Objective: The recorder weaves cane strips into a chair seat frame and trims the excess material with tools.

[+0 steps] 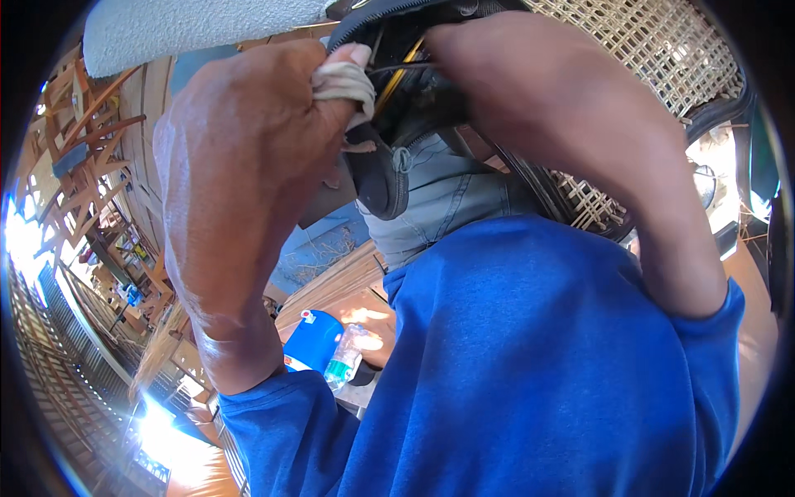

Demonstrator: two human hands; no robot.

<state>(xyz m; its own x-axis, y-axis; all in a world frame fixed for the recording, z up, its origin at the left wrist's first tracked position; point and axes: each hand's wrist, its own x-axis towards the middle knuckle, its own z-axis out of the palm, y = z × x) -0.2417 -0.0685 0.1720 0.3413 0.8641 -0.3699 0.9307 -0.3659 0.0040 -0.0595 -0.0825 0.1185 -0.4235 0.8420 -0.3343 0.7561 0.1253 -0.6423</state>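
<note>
At the top centre, my left hand (263, 112) is closed on the edge of a black zippered bag (383, 170), its thumb near the zip and a pale cloth strip (344, 87) wound around a finger. My right hand (489, 70) reaches into the bag from the right; it is blurred and its fingertips are hidden. A thin yellow item (397, 81) and a dark cord show inside the bag. The bag lies over my grey-trousered lap (447, 195), beside a woven cane panel (629, 37) with a black frame.
A white foam-like slab (199, 33) is at the top left. Piled wooden pieces (91, 149) fill the far left. A blue jerrycan (310, 340) and a clear bottle with a green band (344, 360) stand below, left of my body. Bright daylight enters at the left and right edges.
</note>
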